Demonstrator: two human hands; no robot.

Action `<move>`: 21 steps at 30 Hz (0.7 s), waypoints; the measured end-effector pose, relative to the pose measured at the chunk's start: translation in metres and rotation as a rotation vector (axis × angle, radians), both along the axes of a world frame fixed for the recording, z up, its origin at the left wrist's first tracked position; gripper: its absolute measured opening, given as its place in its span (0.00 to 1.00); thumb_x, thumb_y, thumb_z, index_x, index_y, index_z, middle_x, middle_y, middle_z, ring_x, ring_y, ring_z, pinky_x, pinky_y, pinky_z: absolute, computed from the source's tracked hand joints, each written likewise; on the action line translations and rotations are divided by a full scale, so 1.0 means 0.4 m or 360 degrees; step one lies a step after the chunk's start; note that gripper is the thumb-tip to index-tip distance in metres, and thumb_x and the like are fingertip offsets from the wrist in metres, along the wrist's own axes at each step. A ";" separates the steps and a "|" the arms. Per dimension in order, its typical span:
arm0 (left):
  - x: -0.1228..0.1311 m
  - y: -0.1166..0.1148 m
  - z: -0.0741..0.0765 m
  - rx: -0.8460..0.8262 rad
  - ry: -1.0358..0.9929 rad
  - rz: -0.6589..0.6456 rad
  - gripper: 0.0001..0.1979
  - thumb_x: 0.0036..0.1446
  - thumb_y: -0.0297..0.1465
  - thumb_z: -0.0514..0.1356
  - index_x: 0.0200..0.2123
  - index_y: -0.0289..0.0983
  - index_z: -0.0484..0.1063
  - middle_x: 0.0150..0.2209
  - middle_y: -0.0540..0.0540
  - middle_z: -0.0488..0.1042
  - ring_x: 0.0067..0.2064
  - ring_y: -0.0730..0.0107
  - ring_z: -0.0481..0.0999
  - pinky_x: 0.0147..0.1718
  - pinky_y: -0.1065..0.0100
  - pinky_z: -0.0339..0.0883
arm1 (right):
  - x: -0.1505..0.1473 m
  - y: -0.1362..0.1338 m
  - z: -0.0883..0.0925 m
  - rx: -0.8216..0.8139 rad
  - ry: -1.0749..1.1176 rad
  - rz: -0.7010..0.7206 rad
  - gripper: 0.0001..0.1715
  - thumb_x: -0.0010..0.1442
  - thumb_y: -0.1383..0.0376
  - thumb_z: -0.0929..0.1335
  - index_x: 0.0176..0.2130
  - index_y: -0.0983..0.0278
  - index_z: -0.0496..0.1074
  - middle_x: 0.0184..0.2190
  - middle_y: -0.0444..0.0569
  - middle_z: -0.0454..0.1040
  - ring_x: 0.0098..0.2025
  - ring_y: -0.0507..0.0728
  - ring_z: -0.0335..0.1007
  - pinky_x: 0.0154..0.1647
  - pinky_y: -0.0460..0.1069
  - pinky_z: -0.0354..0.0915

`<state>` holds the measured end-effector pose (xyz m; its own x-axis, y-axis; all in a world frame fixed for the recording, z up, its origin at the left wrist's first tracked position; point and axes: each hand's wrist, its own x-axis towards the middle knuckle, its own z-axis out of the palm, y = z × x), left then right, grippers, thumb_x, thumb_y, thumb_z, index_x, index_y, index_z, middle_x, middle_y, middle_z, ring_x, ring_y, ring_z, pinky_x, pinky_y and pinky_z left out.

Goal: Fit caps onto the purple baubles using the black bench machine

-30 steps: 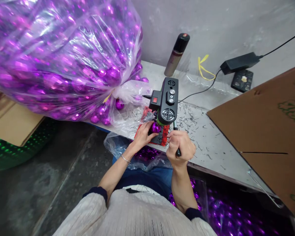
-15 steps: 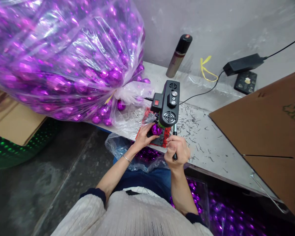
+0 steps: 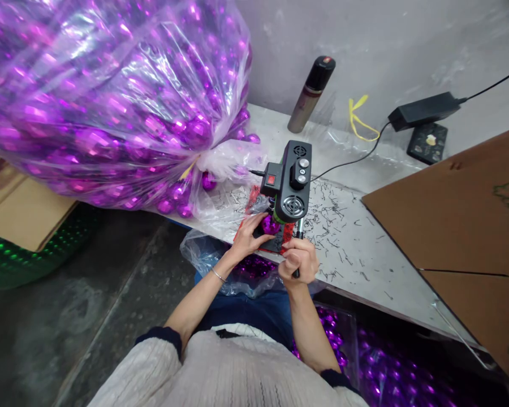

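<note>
A shiny purple ball (image 3: 270,224) sits under the front end of a small black bench drill press (image 3: 294,181). My left hand (image 3: 248,240) grips the ball from the left, thumb and fingers around it. My right hand (image 3: 300,261) is wrapped round the machine's lever handle (image 3: 296,273), whose black grip shows below the fist. Beneath the ball lies a dark base plate with red material (image 3: 287,232) at its edge. The machine's head hides the spot where it meets the ball.
A large clear bag of purple balls (image 3: 123,107) fills the upper left. Thin dark shavings (image 3: 335,226) litter the table. A spray can (image 3: 311,93), a power adapter (image 3: 424,111) and a yellow tie (image 3: 360,118) are at the back. A cardboard box (image 3: 458,237) stands right.
My right hand has moved slightly left and down with the lever handle. My left hand stays on the purple ball. The view has shifted a little.
</note>
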<state>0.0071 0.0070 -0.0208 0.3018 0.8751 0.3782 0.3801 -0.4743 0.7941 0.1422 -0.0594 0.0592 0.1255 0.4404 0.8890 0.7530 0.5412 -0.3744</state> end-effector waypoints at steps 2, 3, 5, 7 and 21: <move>0.000 0.000 -0.001 0.0002 0.0014 0.0001 0.33 0.59 0.44 0.69 0.63 0.40 0.69 0.60 0.36 0.76 0.62 0.51 0.76 0.61 0.49 0.69 | -0.001 0.001 -0.002 0.0000 0.0018 0.0020 0.14 0.71 0.64 0.59 0.32 0.60 0.64 0.30 0.45 0.72 0.28 0.51 0.68 0.31 0.48 0.67; -0.001 0.000 -0.001 -0.0001 0.0020 0.0002 0.33 0.59 0.44 0.69 0.63 0.40 0.68 0.60 0.36 0.76 0.62 0.50 0.76 0.61 0.48 0.69 | -0.002 0.002 -0.003 0.0003 0.0026 0.0025 0.14 0.71 0.64 0.59 0.32 0.60 0.64 0.30 0.45 0.72 0.28 0.51 0.68 0.30 0.49 0.67; -0.001 0.000 -0.003 0.0000 0.0010 -0.0002 0.33 0.58 0.44 0.69 0.64 0.40 0.68 0.60 0.36 0.76 0.62 0.50 0.76 0.61 0.48 0.69 | -0.003 0.003 -0.006 0.0012 0.0045 0.0028 0.15 0.72 0.64 0.59 0.32 0.59 0.64 0.29 0.45 0.72 0.28 0.51 0.69 0.31 0.49 0.67; -0.001 -0.001 -0.004 0.0002 -0.0016 -0.0005 0.33 0.59 0.45 0.69 0.63 0.40 0.68 0.60 0.36 0.76 0.62 0.51 0.76 0.61 0.48 0.69 | -0.004 0.003 -0.010 0.0022 0.0062 0.0030 0.15 0.72 0.63 0.59 0.32 0.59 0.64 0.29 0.45 0.72 0.28 0.52 0.69 0.32 0.50 0.68; -0.001 0.001 -0.013 0.0010 -0.0026 -0.0004 0.33 0.59 0.44 0.69 0.63 0.40 0.69 0.59 0.36 0.77 0.61 0.52 0.76 0.61 0.49 0.70 | -0.003 0.011 -0.040 0.0031 0.0061 0.0027 0.16 0.73 0.63 0.57 0.32 0.59 0.62 0.29 0.43 0.69 0.29 0.51 0.72 0.34 0.51 0.71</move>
<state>0.0067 0.0072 -0.0259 0.2975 0.8720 0.3888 0.3659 -0.4803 0.7971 0.1409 -0.0552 0.0434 0.1523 0.4253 0.8922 0.7291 0.5610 -0.3919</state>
